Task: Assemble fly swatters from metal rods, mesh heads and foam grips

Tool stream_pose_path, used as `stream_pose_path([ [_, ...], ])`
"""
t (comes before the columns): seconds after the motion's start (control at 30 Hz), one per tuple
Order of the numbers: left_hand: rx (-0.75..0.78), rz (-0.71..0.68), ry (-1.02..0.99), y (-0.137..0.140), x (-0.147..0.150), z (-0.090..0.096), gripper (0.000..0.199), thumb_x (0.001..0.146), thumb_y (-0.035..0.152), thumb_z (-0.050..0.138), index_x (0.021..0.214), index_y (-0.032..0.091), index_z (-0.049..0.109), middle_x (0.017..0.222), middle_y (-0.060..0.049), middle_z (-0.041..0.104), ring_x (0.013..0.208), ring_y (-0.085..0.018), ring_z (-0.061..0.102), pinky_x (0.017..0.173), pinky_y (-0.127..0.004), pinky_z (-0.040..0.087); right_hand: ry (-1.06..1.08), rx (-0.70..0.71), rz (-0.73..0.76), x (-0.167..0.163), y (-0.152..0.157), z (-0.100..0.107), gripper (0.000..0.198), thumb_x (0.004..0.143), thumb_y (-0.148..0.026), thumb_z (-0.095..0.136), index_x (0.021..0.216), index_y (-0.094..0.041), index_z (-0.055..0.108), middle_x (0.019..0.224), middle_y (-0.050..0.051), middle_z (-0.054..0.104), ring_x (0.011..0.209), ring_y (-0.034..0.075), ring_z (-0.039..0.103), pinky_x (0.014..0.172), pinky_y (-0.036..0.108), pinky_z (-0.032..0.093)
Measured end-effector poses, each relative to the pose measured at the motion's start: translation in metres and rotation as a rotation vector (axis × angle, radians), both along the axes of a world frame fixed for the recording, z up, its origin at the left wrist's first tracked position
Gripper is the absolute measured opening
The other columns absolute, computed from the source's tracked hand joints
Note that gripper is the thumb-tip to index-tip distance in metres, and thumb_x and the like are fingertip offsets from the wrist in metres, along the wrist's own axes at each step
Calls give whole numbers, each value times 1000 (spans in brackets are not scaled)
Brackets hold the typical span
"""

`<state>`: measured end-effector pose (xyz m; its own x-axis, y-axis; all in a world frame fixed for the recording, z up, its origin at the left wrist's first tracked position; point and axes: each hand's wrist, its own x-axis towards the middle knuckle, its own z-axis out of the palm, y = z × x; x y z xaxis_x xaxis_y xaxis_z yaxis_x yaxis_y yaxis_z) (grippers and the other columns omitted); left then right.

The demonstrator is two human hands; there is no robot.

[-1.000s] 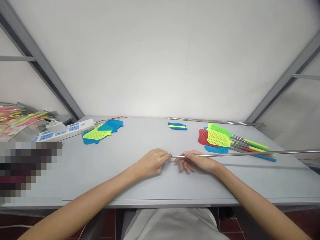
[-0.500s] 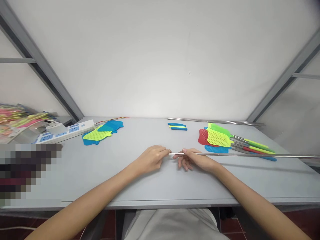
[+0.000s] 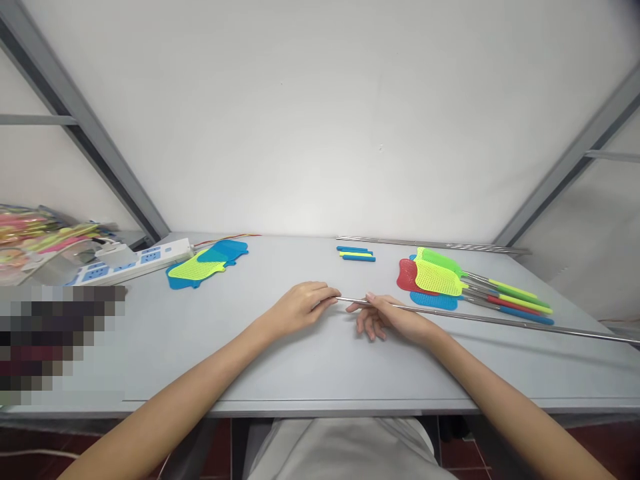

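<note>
A long thin telescopic metal rod (image 3: pixel 480 316) stretches from the middle of the table out past the right edge of the view. My left hand (image 3: pixel 305 307) pinches its thin left tip between thumb and fingers. Farther along the rod, my right hand (image 3: pixel 387 316) grips it between thumb and forefinger, the other fingers loosely curled below. Beyond my right hand lies a pile of fly swatters with a yellow head (image 3: pixel 439 277), a red head (image 3: pixel 407 275), a green head (image 3: pixel 440 259) and a blue head (image 3: pixel 434 301), their metal shafts and coloured handles pointing right.
Loose blue and yellow swatter heads (image 3: pixel 197 268) overlap at the left. Short blue and yellow grips (image 3: pixel 356 253) lie near the wall, beside several metal rods (image 3: pixel 425 244). A white power strip (image 3: pixel 145 260) and bagged colourful items (image 3: pixel 40 233) are at far left.
The rod has tilted: its left tip is higher and its right end lower. My left hand has risen slightly with the tip, while my right hand has hardly moved.
</note>
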<state>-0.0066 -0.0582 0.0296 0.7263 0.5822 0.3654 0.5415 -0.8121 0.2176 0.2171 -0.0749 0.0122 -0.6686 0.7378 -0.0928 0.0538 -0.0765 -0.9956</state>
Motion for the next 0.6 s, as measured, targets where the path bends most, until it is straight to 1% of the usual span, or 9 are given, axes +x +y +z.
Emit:
stream_pose_path([
  [0.17,-4,-1,-32,2,-1,1,23,88,26,36,96,16,55,78,-3,57,70,-11,51,65,-21,38,-5,-10,-18,-1,0,1,51,85,-49,26,108,-13,55,74,9,60,51,10,53,39,19,34],
  [0.33,-26,-1,-58,3,-2,1,22,87,27,38,95,16,56,79,-2,57,71,-11,51,67,-21,38,-17,23,-57,-1,-1,4,46,84,-47,33,105,-13,56,73,7,59,50,9,52,39,19,33],
  [0.6,-92,55,-109,5,-5,3,23,87,30,38,90,17,57,78,-2,56,67,-10,50,62,-21,38,9,23,-89,0,-1,4,44,83,-45,36,106,-13,56,72,7,59,51,9,50,39,19,32],
])
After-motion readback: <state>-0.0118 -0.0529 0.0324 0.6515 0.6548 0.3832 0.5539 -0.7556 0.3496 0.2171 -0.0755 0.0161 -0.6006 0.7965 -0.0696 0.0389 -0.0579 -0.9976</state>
